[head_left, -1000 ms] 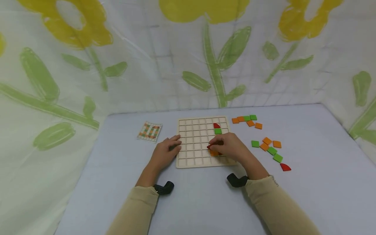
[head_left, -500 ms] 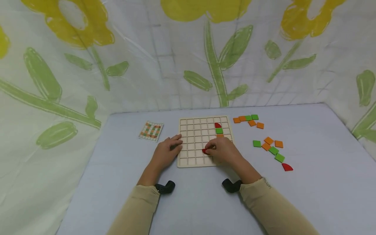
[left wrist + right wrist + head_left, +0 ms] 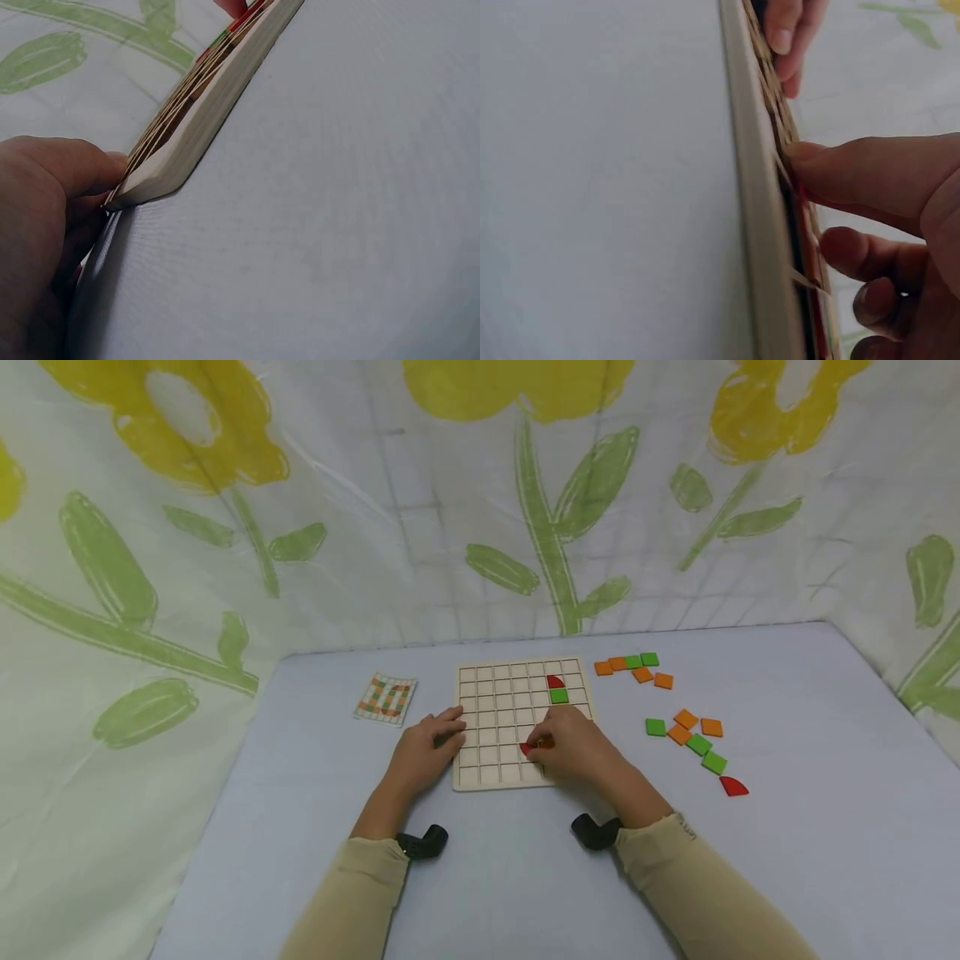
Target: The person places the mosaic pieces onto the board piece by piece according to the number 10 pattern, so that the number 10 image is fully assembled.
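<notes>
My left hand (image 3: 422, 747) rests with fingertips and thumb along the left edge of a wooden grid board (image 3: 487, 720). In the left wrist view, the thumb (image 3: 82, 165) touches the board's rim near a corner. My right hand (image 3: 573, 747) is over the board's lower right part. Its thumb and forefinger hold a red quarter-circle tile (image 3: 527, 749) low at a grid cell; the right wrist view shows the thumb (image 3: 877, 176) pressing there. Beside it an orange tile (image 3: 547, 742) is partly hidden by the fingers. Farther up sit another red quarter-circle tile (image 3: 555, 682) and a green square tile (image 3: 558, 696).
A patterned card (image 3: 386, 698) lies left of the board. Several orange and green square tiles (image 3: 699, 744) are scattered to the right, with a loose red quarter-circle tile (image 3: 733, 786) nearest me. A flower-printed cloth (image 3: 337, 568) hangs behind the table.
My right hand has moved a little left and toward me with the red quarter-circle tile, which now lies lower at a grid cell. The left hand stays at the board's edge.
</notes>
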The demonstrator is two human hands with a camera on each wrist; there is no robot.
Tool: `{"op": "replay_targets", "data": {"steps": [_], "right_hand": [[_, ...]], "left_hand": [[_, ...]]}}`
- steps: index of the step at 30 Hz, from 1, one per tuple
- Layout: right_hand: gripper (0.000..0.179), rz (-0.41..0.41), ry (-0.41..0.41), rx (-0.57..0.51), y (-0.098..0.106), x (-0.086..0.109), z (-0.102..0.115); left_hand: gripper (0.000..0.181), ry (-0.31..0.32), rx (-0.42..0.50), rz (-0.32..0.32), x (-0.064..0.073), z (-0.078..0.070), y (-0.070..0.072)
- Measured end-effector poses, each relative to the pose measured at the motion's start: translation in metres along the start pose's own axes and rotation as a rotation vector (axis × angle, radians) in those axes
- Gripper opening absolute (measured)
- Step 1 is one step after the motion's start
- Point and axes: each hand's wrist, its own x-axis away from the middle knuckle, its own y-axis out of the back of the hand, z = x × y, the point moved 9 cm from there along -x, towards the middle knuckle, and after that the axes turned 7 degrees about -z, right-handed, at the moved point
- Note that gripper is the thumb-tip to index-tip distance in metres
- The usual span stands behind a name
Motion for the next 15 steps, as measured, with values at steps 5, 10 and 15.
{"op": "replay_targets", "data": {"steps": [5,10,15], "right_hand": [[0.016,0.074,-0.135,-0.047,0.015,0.001,-0.026],[0.026,0.065,-0.291,-0.016,0.052,0.009,-0.070],[0.038,0.090,-0.358,0.034,0.083,0.026,-0.110]], "left_hand": [[0.030,-0.005,0.008,-0.009,0.001,-0.001,0.000],[0.030,-0.015,0.001,-0.012,0.001,-0.001,0.000],[0.029,-0.013,0.001,-0.010,0.001,-0.001,0.001]]}}
